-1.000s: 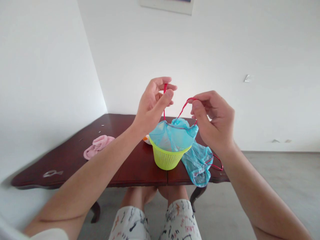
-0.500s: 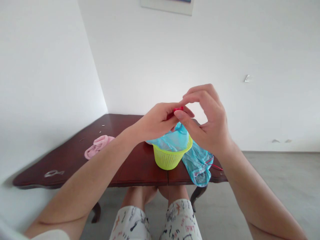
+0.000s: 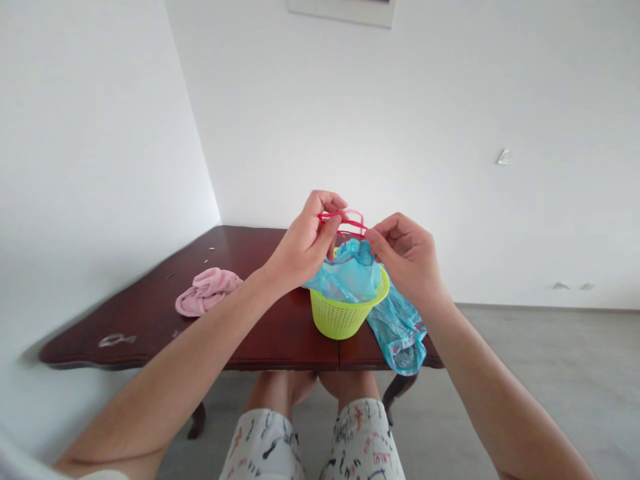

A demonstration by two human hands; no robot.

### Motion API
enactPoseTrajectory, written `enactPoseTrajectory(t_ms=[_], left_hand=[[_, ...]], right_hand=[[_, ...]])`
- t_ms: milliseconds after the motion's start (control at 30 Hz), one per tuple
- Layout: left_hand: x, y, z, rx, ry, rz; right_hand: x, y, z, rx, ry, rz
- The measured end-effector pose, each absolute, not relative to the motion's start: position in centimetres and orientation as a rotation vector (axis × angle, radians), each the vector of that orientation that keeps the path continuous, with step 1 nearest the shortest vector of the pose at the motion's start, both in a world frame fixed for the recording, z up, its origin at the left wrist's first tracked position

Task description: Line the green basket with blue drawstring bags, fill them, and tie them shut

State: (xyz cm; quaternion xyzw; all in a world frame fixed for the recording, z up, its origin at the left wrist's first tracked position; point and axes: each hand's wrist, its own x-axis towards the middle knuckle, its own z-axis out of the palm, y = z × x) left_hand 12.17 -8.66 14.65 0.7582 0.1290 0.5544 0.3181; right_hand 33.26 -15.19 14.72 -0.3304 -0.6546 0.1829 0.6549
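Observation:
A red drawstring [image 3: 356, 225] is stretched in loops between my hands, above a blue plastic bag [image 3: 350, 279]. The bag sits gathered in a yellow-green perforated basket [image 3: 339, 321], its top bunched just under the string. My left hand [image 3: 313, 233] is closed, pinching the string between thumb and fingers. On the other side my right hand [image 3: 407, 253] pinches the string's right end with thumb and forefinger, close to the bag's bunched top. A second blue plastic bag [image 3: 400, 333] lies to the right of the basket, partly behind my right hand.
Everything stands on a dark red-brown wooden table [image 3: 280, 340]. A crumpled pink cloth [image 3: 207, 292] lies to the left, near my left forearm. A clear, fish-shaped scrap [image 3: 117, 340] is at the table's front left. White walls [image 3: 430, 120] rise behind and to the left.
My right hand has moved down, and my hands have drawn apart. The red drawstring, bunched at my left hand before, is now spread in loops between both hands.

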Motion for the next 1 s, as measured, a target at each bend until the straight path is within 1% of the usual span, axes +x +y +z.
enactPoseTrajectory(t_ms=[200, 367, 533, 633, 700, 767, 833, 1000], left_hand=[[11.0, -9.4, 16.1, 1.792, 0.483, 1.379], [10.2, -10.1, 16.5, 1.591, 0.37, 1.239], [9.2, -10.2, 16.9, 1.484, 0.282, 1.052], [9.0, -10.2, 17.0, 1.479, 0.247, 1.043], [9.0, -10.3, 16.9, 1.518, 0.234, 1.077], [9.0, -10.5, 17.0, 1.566, 0.232, 1.106], [9.0, -10.6, 17.1, 1.596, 0.245, 1.116], [8.8, -10.5, 17.2, 1.591, 0.307, 1.145]], right_hand=[[32.2, -17.5, 13.9, -0.747, -1.535, 0.326], [30.9, -18.5, 12.6, -0.816, -1.767, 0.015], [30.7, -17.7, 11.2, -0.874, -1.959, -0.363], [30.7, -17.4, 10.9, -0.854, -1.98, -0.51], [30.7, -17.4, 10.8, -0.849, -1.966, -0.54], [30.6, -17.5, 10.7, -0.838, -1.921, -0.467], [30.4, -17.7, 10.9, -0.827, -1.818, -0.287], [29.8, -18.7, 12.0, -0.724, -1.52, 0.461]])
